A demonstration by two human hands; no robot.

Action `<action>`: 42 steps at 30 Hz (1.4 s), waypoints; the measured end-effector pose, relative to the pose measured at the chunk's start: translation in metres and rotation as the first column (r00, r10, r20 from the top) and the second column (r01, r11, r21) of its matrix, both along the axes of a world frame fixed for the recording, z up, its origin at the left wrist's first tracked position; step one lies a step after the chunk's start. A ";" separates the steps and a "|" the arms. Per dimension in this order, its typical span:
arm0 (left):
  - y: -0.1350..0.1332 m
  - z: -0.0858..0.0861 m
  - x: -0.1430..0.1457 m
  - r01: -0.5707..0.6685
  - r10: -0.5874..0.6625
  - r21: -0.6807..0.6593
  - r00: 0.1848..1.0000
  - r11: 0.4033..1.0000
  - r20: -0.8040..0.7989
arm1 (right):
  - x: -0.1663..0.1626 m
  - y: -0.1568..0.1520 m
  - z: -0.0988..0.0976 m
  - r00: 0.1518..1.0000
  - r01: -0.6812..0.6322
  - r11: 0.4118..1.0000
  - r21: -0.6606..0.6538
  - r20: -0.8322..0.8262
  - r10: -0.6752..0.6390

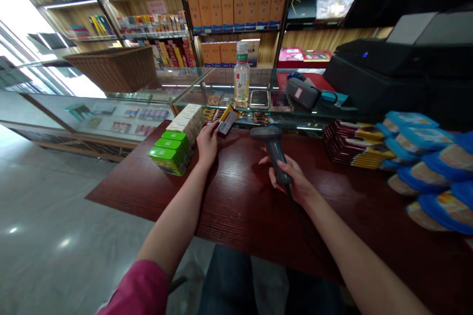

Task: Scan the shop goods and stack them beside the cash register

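My left hand (207,143) pinches the near end of a small flat packet (228,120), yellow and dark red with a white label facing up. Wrapped around the handle of a black barcode scanner (275,150) is my right hand (290,177). The scanner's head points left, toward the packet, and its cable runs down toward me. Just left of my left hand stand green boxes (170,151) in a row, with pale patterned packs (186,120) behind them. Stacked dark red and yellow packets (354,143) lie to the right of the scanner.
Blue-lidded tubs (436,172) are piled at the right of the brown table (236,197). Behind it, a glass counter holds a drink bottle (242,76), a phone (259,99) and a grey case (303,92). A wicker basket (114,69) stands at left; black equipment (399,74) at right.
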State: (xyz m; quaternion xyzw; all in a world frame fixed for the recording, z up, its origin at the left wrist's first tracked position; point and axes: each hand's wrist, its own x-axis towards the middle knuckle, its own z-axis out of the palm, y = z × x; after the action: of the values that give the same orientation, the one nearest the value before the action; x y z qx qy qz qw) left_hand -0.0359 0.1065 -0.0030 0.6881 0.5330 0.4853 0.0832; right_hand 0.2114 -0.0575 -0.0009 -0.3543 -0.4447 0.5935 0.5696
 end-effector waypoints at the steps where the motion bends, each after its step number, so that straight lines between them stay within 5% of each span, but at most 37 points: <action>1: 0.000 0.001 -0.003 -0.009 0.010 0.020 1.000 1.000 -0.015 | 0.000 0.000 -0.001 1.000 -0.014 1.000 -0.001 0.004 0.014; 6: 0.009 -0.004 -0.015 0.019 -0.014 0.107 0.999 0.994 -0.052 | 0.002 0.001 -0.004 0.999 -0.046 0.999 -0.018 0.021 0.046; 10: 0.017 -0.011 -0.015 -0.039 0.032 -0.038 0.985 0.999 -0.171 | 0.001 0.000 0.000 1.000 0.005 0.999 -0.035 0.000 -0.005; 13: 0.014 -0.009 -0.008 -0.098 0.040 -0.129 0.919 0.987 -0.392 | 0.000 -0.001 0.002 0.999 0.046 0.998 -0.052 -0.020 -0.047; 17: -0.003 -0.003 0.011 -0.161 0.112 -0.032 0.802 0.986 -0.587 | 0.000 -0.001 0.002 1.000 0.008 0.998 -0.062 0.013 -0.007; 22: -0.020 -0.005 0.028 -0.157 0.063 -0.088 0.757 0.984 -0.650 | 0.000 -0.001 0.003 0.997 -0.045 0.998 -0.042 0.056 0.048; 31: -0.001 -0.009 0.022 -0.178 -0.010 -0.212 0.743 0.961 -0.669 | 0.000 0.000 0.002 0.995 -0.066 0.996 -0.059 0.071 0.070; 36: 0.000 -0.008 0.020 -0.178 -0.018 -0.231 0.754 0.956 -0.657 | 0.003 -0.001 -0.001 0.998 0.033 0.997 -0.066 0.047 -0.030; 42: -0.018 -0.005 0.041 -0.048 0.003 -0.053 0.771 0.997 -0.637 | 0.028 -0.025 0.001 0.957 0.289 0.957 -0.025 0.027 -0.288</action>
State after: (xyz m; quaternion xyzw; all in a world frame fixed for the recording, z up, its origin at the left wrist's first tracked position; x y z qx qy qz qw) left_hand 0.0053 0.0882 -0.0080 0.8012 0.5547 0.2074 -0.0858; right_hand 0.2394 -0.0829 0.0000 -0.4302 -0.3862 0.5063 0.6399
